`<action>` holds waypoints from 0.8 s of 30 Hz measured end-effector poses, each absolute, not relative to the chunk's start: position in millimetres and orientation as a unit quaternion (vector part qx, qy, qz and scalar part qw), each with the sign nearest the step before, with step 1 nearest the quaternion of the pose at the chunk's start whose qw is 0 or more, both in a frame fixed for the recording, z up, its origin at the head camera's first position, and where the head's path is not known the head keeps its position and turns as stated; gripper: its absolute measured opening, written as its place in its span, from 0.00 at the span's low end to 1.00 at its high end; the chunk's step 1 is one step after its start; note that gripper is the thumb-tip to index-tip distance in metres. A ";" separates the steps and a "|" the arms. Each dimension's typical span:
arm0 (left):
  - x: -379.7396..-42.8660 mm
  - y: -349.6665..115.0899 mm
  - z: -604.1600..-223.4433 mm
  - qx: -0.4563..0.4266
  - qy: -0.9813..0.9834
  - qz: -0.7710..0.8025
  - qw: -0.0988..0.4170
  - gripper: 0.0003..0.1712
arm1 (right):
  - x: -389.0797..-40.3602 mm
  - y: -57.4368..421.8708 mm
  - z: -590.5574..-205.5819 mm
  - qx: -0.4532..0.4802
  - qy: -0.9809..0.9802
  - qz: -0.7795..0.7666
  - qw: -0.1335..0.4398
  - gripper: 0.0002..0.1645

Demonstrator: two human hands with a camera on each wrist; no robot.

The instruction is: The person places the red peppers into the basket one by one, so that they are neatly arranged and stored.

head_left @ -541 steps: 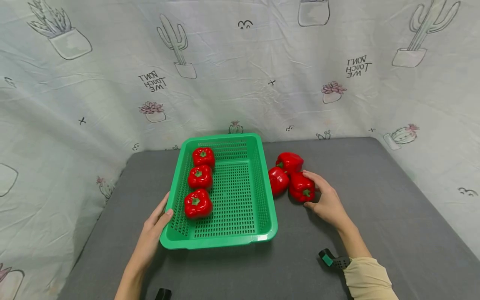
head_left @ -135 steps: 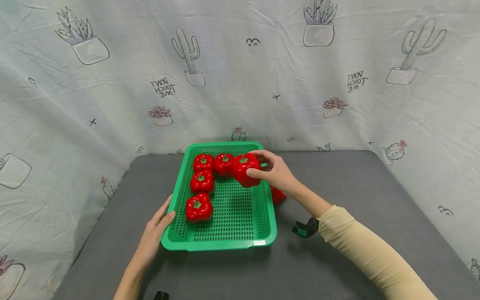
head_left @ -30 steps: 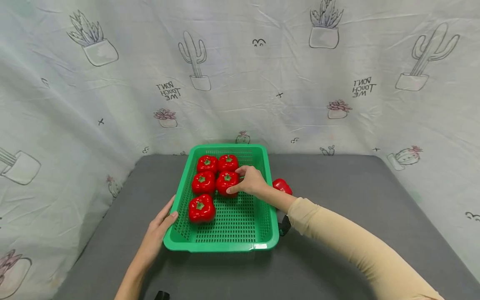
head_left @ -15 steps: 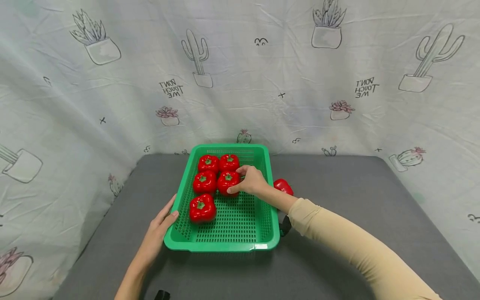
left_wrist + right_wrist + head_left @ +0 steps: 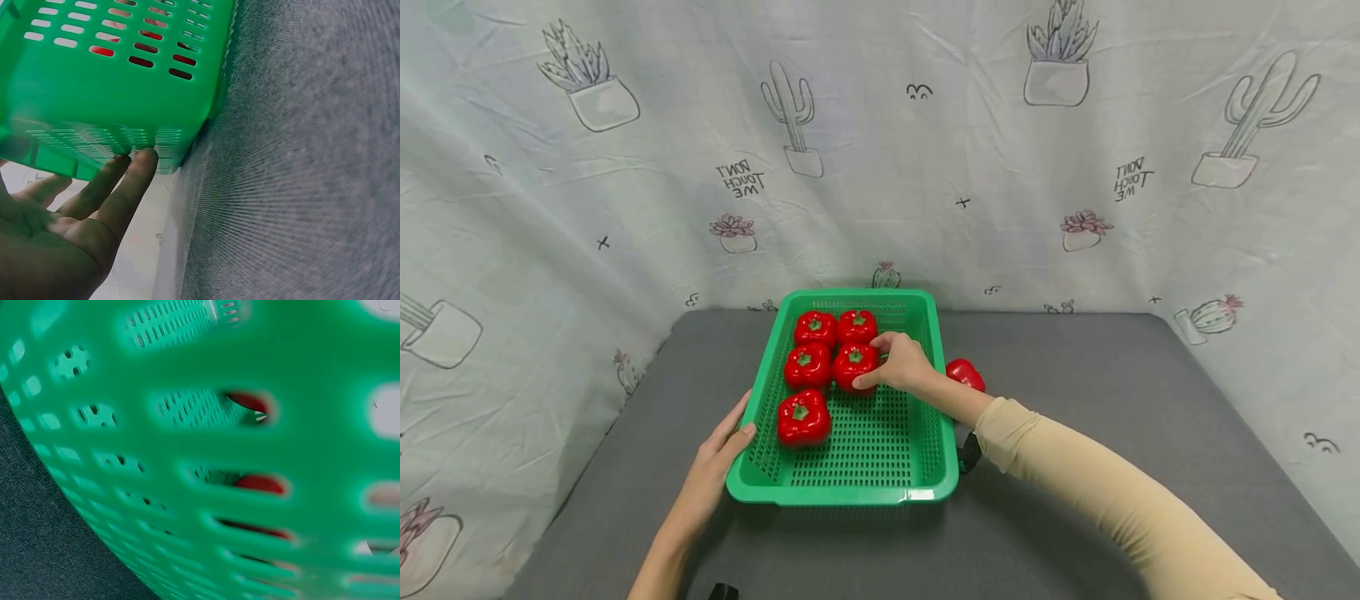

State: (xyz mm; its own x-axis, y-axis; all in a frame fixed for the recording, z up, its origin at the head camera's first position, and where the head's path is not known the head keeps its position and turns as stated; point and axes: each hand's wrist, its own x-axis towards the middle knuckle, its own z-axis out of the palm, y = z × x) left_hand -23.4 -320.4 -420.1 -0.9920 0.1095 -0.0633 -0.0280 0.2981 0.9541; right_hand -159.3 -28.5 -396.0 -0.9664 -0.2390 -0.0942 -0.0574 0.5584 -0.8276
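A green perforated plastic basket [image 5: 842, 495] sits on the table with several red bell peppers inside, stems up. Three peppers, among them the front one [image 5: 804, 418], make a column along its left side; a pepper [image 5: 857, 325] stands at the back of a second column. Just in front of that one, my right hand [image 5: 901, 364] holds a bell pepper [image 5: 853, 367] between thumb and fingers. My left hand [image 5: 718, 454] grips the basket's left side, thumb on the rim, fingers against the outer wall [image 5: 119, 100]. The basket wall [image 5: 312, 444] hides my right hand in the right wrist view.
Another red bell pepper [image 5: 965, 373] lies on the grey table [image 5: 1075, 383] outside the basket's right wall, partly behind my right forearm. A white curtain [image 5: 865, 150] with cactus drawings hangs behind the table and along its sides.
Since the oldest frame, two peppers from the right of the basket have come into its second column. The right hand has lowered the second one there and stayed still over the last second.
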 end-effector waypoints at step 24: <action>-25.5 -318.4 -420.9 0.026 0.801 0.595 0.057 0.31 | -158.7 -26.5 -396.4 -0.094 0.876 -0.463 0.096 0.41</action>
